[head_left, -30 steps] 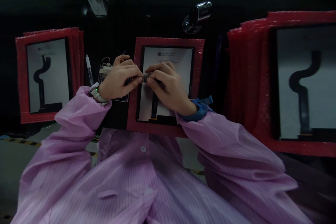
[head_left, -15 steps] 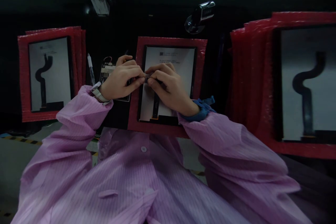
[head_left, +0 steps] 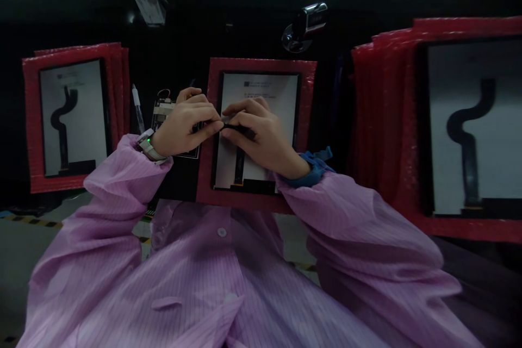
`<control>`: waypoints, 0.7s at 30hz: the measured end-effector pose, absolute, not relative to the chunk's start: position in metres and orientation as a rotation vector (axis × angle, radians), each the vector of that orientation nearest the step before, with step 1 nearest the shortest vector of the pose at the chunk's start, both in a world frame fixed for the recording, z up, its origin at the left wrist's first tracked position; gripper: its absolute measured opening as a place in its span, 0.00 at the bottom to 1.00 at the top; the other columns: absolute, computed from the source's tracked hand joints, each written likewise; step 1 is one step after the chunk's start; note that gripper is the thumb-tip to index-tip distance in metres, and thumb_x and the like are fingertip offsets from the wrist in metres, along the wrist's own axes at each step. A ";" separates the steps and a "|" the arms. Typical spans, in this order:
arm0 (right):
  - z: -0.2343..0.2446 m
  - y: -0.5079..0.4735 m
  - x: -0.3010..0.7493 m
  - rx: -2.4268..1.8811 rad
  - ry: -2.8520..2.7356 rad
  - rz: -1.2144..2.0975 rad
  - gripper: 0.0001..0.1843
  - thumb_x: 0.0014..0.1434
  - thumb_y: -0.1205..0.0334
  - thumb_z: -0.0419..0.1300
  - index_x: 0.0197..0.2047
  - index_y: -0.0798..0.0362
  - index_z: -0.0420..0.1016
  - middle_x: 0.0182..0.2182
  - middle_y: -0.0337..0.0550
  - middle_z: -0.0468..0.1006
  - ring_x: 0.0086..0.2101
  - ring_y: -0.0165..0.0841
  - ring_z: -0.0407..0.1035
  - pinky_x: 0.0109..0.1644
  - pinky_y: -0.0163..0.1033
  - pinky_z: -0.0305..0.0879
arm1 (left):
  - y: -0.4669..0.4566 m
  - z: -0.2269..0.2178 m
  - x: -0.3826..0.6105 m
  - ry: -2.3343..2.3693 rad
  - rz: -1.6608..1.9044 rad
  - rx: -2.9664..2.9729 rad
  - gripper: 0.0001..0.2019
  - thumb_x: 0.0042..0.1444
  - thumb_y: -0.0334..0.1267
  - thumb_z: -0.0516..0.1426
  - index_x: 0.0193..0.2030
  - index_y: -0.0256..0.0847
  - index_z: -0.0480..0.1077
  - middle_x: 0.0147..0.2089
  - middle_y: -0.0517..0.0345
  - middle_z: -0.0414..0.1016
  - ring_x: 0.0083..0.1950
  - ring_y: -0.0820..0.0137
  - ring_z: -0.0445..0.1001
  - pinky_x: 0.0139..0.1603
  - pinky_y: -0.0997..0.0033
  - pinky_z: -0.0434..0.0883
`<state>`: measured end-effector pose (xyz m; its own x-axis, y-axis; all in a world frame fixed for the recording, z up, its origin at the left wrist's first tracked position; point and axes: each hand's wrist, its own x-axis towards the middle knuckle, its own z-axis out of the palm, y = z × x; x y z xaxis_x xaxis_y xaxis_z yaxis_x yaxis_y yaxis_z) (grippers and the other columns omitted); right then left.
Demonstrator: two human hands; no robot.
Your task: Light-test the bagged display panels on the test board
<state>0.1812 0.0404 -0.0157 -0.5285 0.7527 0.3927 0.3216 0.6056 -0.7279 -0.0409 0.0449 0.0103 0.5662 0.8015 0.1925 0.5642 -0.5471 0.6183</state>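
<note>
A display panel (head_left: 281, 114) with a pale back and dark border lies in front of me on a red bubble-wrap sheet (head_left: 308, 98). Its dark flex cable (head_left: 239, 166) rises from the lower edge and passes under my right hand. My left hand (head_left: 185, 126) pinches the dark end of this cable between thumb and index finger, above the panel's left edge. Thumb and fingers of my right hand (head_left: 265, 133) close on the same cable just beside it. The fingertips almost meet, and they partly hide the cable's end. A small circuit board (head_left: 163, 110) lies partly under my left hand.
At left, another panel (head_left: 84, 119) rests on red bubble-wrap sheets, with a pen (head_left: 137, 107) beside it. A larger stack of red sheets (head_left: 379, 119) at right carries a further panel (head_left: 509, 136). A shiny cylindrical device on a round base (head_left: 312, 19) stands behind.
My right fingers have shifted slightly at the cable's end, and a dark strip now shows between the two hands' fingertips. The whole view has moved slightly.
</note>
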 end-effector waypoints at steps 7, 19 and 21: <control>-0.019 0.041 0.181 -0.869 -2.155 0.790 0.19 0.71 0.45 0.58 0.35 0.50 0.73 0.46 0.46 0.79 0.48 0.40 0.70 0.57 0.52 0.67 | 0.044 0.009 -0.040 1.077 0.663 2.304 0.15 0.68 0.47 0.53 0.36 0.44 0.76 0.34 0.59 0.78 0.43 0.65 0.77 0.70 0.47 0.58; -0.021 0.042 0.179 -0.816 -2.156 0.752 0.21 0.68 0.40 0.60 0.37 0.51 0.72 0.45 0.46 0.78 0.47 0.39 0.69 0.55 0.49 0.66 | 0.042 0.002 -0.035 1.171 0.739 2.392 0.14 0.63 0.47 0.55 0.30 0.45 0.70 0.28 0.64 0.73 0.38 0.67 0.74 0.70 0.43 0.59; -0.021 0.042 0.179 -0.818 -2.165 0.744 0.21 0.68 0.40 0.59 0.38 0.51 0.72 0.45 0.46 0.78 0.47 0.39 0.68 0.54 0.49 0.66 | 0.042 0.002 -0.037 1.146 0.794 2.446 0.16 0.67 0.49 0.53 0.30 0.45 0.69 0.28 0.64 0.72 0.38 0.68 0.73 0.69 0.44 0.60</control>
